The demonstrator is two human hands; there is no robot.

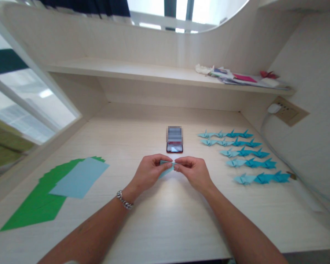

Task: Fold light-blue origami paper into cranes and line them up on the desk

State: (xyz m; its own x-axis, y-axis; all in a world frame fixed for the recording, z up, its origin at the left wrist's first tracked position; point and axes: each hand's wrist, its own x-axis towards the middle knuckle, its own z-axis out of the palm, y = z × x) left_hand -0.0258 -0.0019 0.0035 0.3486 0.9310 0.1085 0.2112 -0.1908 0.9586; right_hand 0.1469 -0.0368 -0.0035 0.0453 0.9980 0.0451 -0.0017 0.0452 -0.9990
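My left hand and my right hand meet over the middle of the pale wooden desk. Both pinch a small, partly folded piece of light blue paper between fingers and thumbs, just above the desktop. A metal bracelet sits on my left wrist. Right behind the hands lies a phone in a red case with its screen lit.
Several folded paper cranes, light and darker blue, stand in rows on the right. A fan of green sheets with a light blue sheet on top lies at left. A shelf holds papers; a wall socket is at right.
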